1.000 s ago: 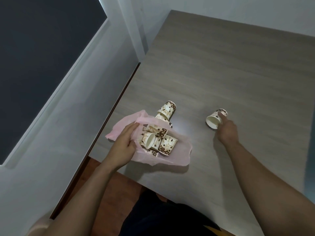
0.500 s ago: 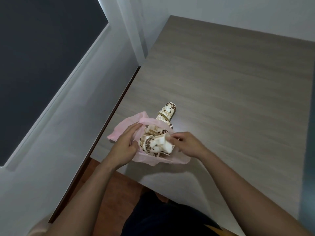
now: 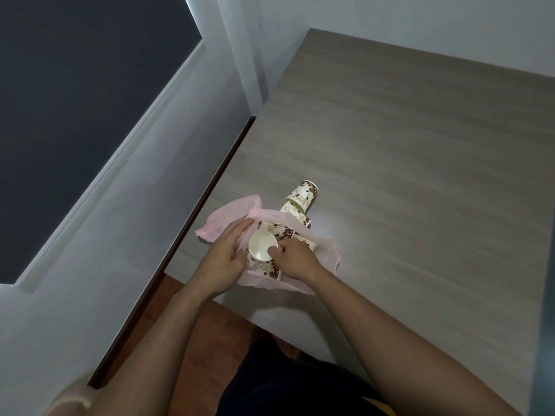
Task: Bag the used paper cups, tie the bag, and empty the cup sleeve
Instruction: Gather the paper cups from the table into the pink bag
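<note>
A pink plastic bag point(image 3: 326, 250) lies open near the table's front left corner with several bean-patterned paper cups point(image 3: 280, 232) inside it. My right hand point(image 3: 292, 256) grips one cup point(image 3: 262, 245) by its rim, its open mouth facing up at me, over the cups in the bag. My left hand point(image 3: 223, 259) holds the bag's near left edge, spreading the opening. Two more cups point(image 3: 303, 196) lie nested on their side just beyond the bag, the nearer one partly under its rim.
The grey wood-grain table point(image 3: 405, 163) stretches away to the right and far side. Its left edge runs beside a white wall point(image 3: 126, 223) and a dark window point(image 3: 60, 85). Brown floor point(image 3: 207, 331) shows below the front edge.
My right hand picked up the lone cup from the table at the right and carried it left to the bag. My left hand has kept its hold on the bag.
</note>
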A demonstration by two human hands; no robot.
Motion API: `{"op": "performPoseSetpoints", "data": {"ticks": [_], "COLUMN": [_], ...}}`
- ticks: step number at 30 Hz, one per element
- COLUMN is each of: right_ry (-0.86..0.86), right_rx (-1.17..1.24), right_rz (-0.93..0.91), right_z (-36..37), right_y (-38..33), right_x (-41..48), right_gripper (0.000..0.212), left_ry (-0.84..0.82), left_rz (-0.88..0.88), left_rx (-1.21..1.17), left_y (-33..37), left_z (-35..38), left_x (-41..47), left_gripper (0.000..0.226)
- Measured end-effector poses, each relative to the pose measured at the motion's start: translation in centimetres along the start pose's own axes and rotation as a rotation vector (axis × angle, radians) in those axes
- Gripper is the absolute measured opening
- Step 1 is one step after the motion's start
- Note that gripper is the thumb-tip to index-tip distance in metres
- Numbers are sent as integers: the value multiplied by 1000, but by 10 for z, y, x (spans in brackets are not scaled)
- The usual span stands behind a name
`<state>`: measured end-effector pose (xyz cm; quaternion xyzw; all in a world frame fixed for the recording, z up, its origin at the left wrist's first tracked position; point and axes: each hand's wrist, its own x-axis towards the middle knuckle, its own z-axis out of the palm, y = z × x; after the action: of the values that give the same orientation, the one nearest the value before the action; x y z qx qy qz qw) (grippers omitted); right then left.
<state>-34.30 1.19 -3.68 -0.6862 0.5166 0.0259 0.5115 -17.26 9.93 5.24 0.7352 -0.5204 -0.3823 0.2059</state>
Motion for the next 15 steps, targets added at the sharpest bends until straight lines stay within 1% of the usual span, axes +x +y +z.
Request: {"op": "performPoseSetpoints", "data": {"ticks": [2,3,5,6,7,9,10,12,13,15], "right_ry": [-74,-130,-242,-284,-289,-225,-194,-191,-233,-380], "right_rx": [22,89,357,469,552,672,693,641,583,466], "right_rz": [73,146,363,448,492,516,504,471,457,407], "right_z": [-2,-1,2,4,6,7,6,-4,-13,-38], "right_y": [-1,1,5,8,13,19,20,18,18,15], "right_x": [2,5,6,6,8,11,11,10,10,7], "right_gripper": [45,39,28,26,29,38,43,53,55,52], "left_ry": [2,0,-3,-1,0,3,10,31,43,69], "left_rz": [-2,-5,-14,-18,-17,-9,-9,-18,-20,-16], "left_rx": [-2,-1,-2,-3,-6,-15,-19,-26,-24,-17], "left_y": [-2,-3,-5,-6,-6,-5,-5,-5,-5,-6], "left_z": [0,1,2,2,2,2,2,1,0,1], "left_x": [0,0,0,-1,0,1,2,3,4,7], "left_gripper": [72,72,71,71,71,71,70,69,69,70]}}
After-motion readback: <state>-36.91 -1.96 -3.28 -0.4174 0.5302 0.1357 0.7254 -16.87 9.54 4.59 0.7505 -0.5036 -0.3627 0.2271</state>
